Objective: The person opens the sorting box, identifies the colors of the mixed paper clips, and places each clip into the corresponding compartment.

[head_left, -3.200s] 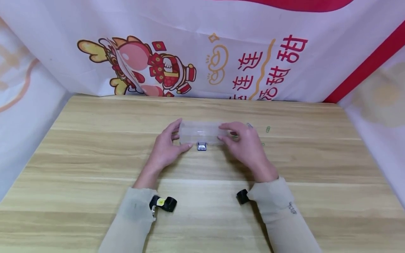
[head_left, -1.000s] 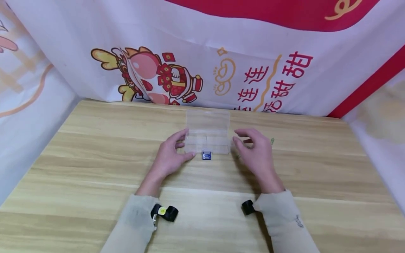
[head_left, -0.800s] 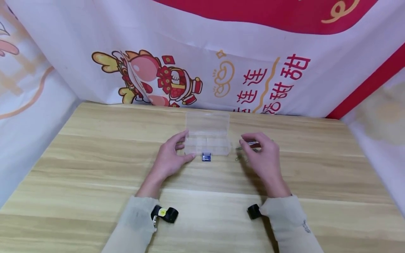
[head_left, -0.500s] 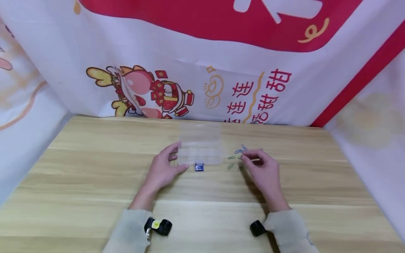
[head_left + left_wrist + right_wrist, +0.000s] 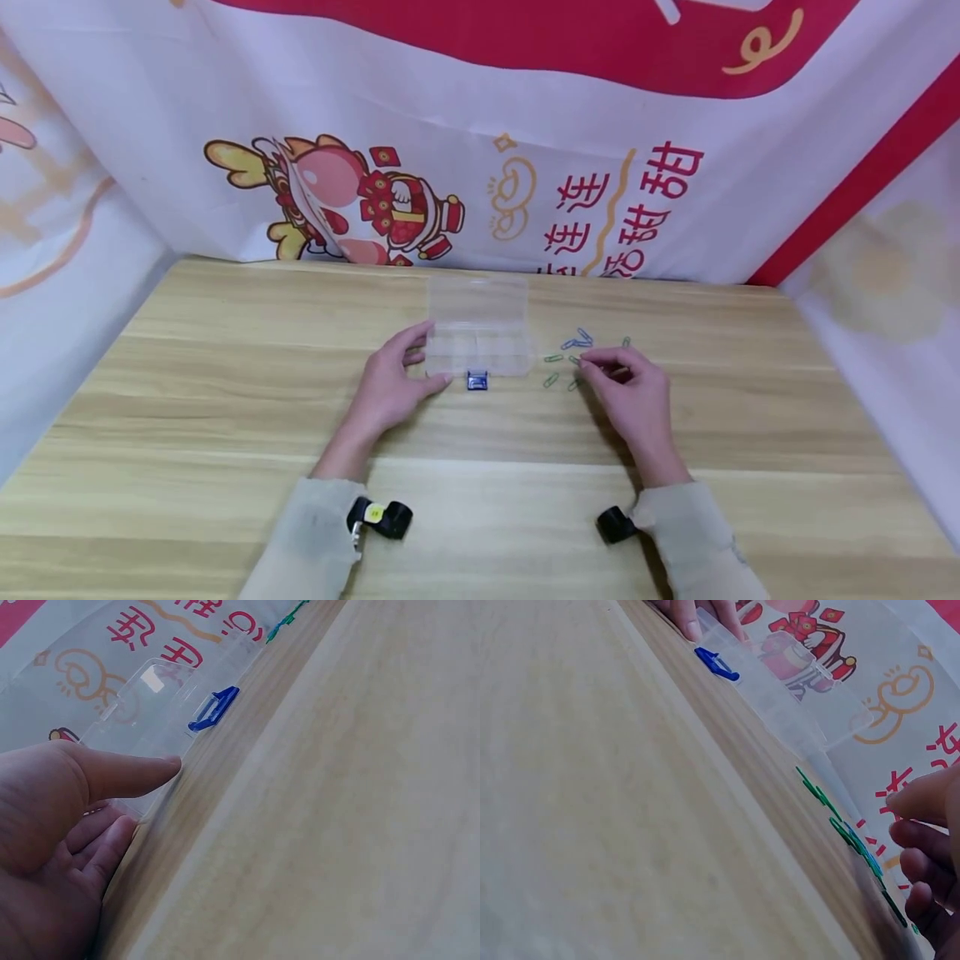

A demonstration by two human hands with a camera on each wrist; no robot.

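Paper clips, some green and some blue, lie loose on the wooden table, just right of the clear plastic box; scattered flat like that, I judge, they can be taken singly. From my remote seat I have the right hand low among them, fingers bent, thumb and forefinger drawn close together at the end of a green one. Whether those tips pinch it I cannot tell: the head view is too small, and the right wrist view doesn't show the contact. The left hand, spread moderately wide, grips the box's left end, thumb at the near edge and fingers around the side, probably so the light plastic won't slide. The lid stands raised at the far side, leaving the inside reachable from above; the blue latch juts out in front.
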